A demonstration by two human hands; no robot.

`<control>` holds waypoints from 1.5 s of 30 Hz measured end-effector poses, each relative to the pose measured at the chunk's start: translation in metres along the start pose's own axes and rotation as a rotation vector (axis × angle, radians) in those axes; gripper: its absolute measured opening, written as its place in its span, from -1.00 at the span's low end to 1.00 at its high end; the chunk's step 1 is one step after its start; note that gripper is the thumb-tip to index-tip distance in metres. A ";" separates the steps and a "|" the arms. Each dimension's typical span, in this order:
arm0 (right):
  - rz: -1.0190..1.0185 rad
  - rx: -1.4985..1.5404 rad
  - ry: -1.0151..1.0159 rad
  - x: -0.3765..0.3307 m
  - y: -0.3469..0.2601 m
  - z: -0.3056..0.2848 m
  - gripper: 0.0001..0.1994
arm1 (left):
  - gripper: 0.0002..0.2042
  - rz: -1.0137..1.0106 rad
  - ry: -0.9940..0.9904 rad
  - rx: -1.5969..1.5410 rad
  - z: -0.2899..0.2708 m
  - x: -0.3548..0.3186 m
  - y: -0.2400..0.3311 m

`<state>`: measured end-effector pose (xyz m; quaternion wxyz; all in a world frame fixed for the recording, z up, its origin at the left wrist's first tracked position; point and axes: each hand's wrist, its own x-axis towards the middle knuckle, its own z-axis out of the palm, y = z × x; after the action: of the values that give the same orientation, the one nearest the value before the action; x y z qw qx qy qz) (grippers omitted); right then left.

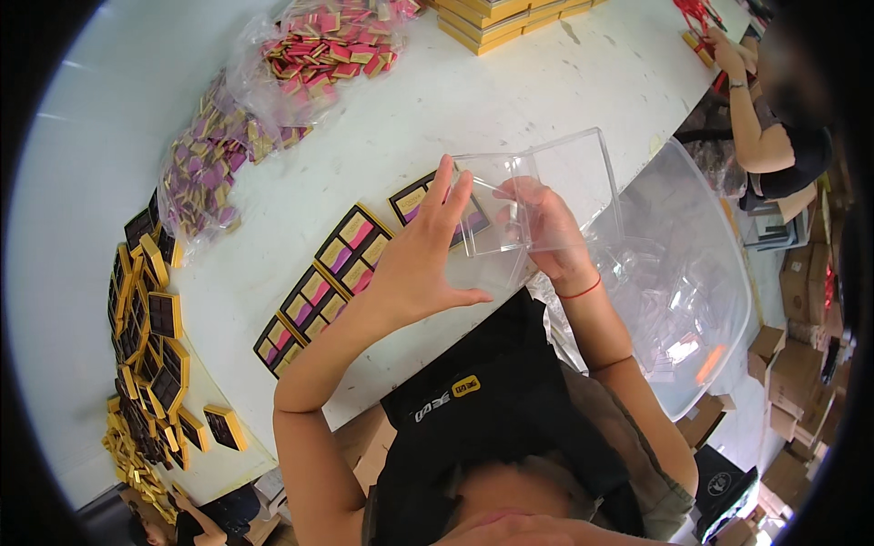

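Observation:
In front of me, above the table, a clear hinged plastic case (572,155) is held up with its two halves swung apart. My right hand (552,232) grips it near the hinge, its fingers partly seen through the plastic. At the case's left edge my left hand (414,259) has its fingers stretched up and the thumb well apart, so it is open. Whether its fingertips touch the plastic I cannot tell. Below and beside that hand runs a row of black compartment trays (350,244) with yellow sides, filled with pink, purple and cream pieces. One filled tray (407,202) lies partly behind the case.
A large translucent tub (728,314) of clear cases stands at my right. Bags of purple pieces (205,168) and red-pink pieces (341,50) lie at the far left. Black-and-yellow trays (150,337) are heaped at left; yellow stacks (482,36) stand behind. Other people work nearby.

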<state>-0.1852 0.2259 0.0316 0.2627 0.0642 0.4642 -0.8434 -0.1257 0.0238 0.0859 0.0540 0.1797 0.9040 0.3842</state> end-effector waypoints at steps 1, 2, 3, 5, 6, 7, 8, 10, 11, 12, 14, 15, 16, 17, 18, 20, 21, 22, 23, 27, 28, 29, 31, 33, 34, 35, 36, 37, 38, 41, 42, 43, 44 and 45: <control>0.009 0.001 0.000 0.002 0.003 -0.004 -0.68 | 0.26 -0.025 0.051 -0.059 0.005 0.001 0.000; 0.019 0.001 -0.001 0.003 0.005 -0.007 -0.68 | 0.22 -0.050 0.103 -0.117 0.012 0.000 -0.003; 0.021 0.058 0.012 0.003 0.006 -0.008 -0.71 | 0.18 -0.078 0.150 -0.177 0.016 0.000 -0.005; 0.028 0.170 0.035 0.006 0.009 -0.006 -0.74 | 0.08 -0.141 0.144 -0.185 0.016 0.000 -0.004; -0.012 0.206 0.032 0.010 0.009 -0.005 -0.77 | 0.03 -0.175 0.145 -0.186 0.016 0.000 -0.005; -0.052 0.241 0.030 0.015 0.008 -0.004 -0.79 | -0.12 -0.196 0.189 -0.242 0.016 -0.001 -0.008; -0.092 0.276 0.027 0.020 0.007 -0.005 -0.81 | -0.13 -0.216 0.249 -0.264 0.015 -0.001 -0.011; -0.192 0.441 -0.021 0.030 0.005 -0.015 -0.87 | -0.15 -0.255 0.376 -0.291 0.009 -0.001 -0.017; -0.179 0.482 0.011 0.036 0.000 -0.020 -0.87 | -0.16 -0.308 0.444 -0.506 0.011 -0.001 -0.022; -0.165 0.522 0.045 0.038 -0.003 -0.021 -0.88 | -0.16 -0.244 0.504 -0.457 0.018 -0.002 -0.031; -0.180 0.494 0.114 0.039 -0.002 -0.022 -0.88 | -0.17 -0.105 0.621 -0.369 0.034 0.001 -0.047; -0.178 0.472 0.116 0.039 0.002 -0.026 -0.88 | -0.16 -0.205 0.538 -0.171 0.034 -0.005 -0.037; -0.175 0.452 0.118 0.040 0.004 -0.029 -0.87 | -0.16 -0.213 0.493 -0.098 0.035 -0.010 -0.033; -0.180 0.450 0.124 0.039 0.006 -0.031 -0.87 | -0.16 -0.221 0.447 -0.026 0.037 -0.014 -0.030; -0.189 0.452 0.132 0.038 0.008 -0.030 -0.87 | -0.16 -0.227 0.397 0.047 0.036 -0.015 -0.029; -0.201 0.458 0.129 0.036 0.008 -0.029 -0.86 | -0.04 -0.154 0.362 0.084 0.023 -0.005 -0.029; -0.208 0.462 0.115 0.036 0.006 -0.029 -0.86 | -0.01 -0.125 0.312 0.149 0.011 0.007 -0.025; -0.214 0.462 0.095 0.037 0.004 -0.029 -0.86 | 0.02 -0.097 0.270 0.213 0.001 0.018 -0.025; -0.206 0.477 0.092 0.038 0.004 -0.031 -0.86 | 0.06 -0.089 0.232 0.260 -0.006 0.030 -0.036; -0.206 0.506 0.053 0.041 0.003 -0.034 -0.86 | 0.04 -0.126 0.025 0.188 -0.042 0.078 -0.093; -0.211 0.507 0.046 0.042 0.004 -0.036 -0.85 | 0.03 -0.164 -0.045 0.157 -0.050 0.088 -0.101; -0.210 0.504 0.033 0.042 0.005 -0.036 -0.85 | 0.03 -0.204 -0.114 0.127 -0.056 0.094 -0.105; -0.203 0.498 0.021 0.042 0.008 -0.039 -0.85 | 0.03 -0.181 -0.234 0.060 -0.054 0.098 -0.114; -0.200 0.489 0.020 0.042 0.009 -0.040 -0.85 | 0.04 -0.168 -0.275 -0.008 -0.050 0.099 -0.111; -0.200 0.485 0.021 0.043 0.010 -0.041 -0.85 | 0.03 -0.166 -0.257 -0.043 -0.046 0.095 -0.101; -0.212 0.486 0.024 0.044 0.010 -0.043 -0.85 | 0.02 -0.166 -0.237 -0.077 -0.042 0.091 -0.092; -0.213 0.485 0.017 0.045 0.012 -0.042 -0.84 | 0.03 -0.147 -0.246 -0.036 -0.040 0.083 -0.088; -0.213 0.480 0.011 0.045 0.013 -0.042 -0.84 | 0.03 -0.126 -0.253 0.001 -0.037 0.076 -0.084; -0.208 0.477 0.011 0.046 0.012 -0.041 -0.83 | 0.03 -0.105 -0.260 0.037 -0.034 0.069 -0.080; -0.193 0.460 0.017 0.045 0.010 -0.040 -0.82 | -0.02 -0.064 -0.154 0.176 -0.026 0.048 -0.064; -0.195 0.456 0.015 0.044 0.010 -0.040 -0.82 | -0.04 -0.065 -0.120 0.200 -0.023 0.042 -0.058; -0.201 0.455 0.013 0.044 0.009 -0.041 -0.82 | -0.05 -0.066 -0.074 0.270 -0.018 0.032 -0.050; -0.194 0.453 0.023 0.044 0.009 -0.041 -0.82 | -0.05 -0.067 -0.029 0.339 -0.012 0.021 -0.040; -0.187 0.450 0.033 0.044 0.010 -0.040 -0.82 | -0.05 -0.069 0.018 0.408 -0.006 0.014 -0.034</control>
<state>-0.2232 0.2372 -0.0141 0.1549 0.0918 0.2727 -0.9451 -0.1497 0.0032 0.0665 0.0216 0.1524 0.9692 0.1924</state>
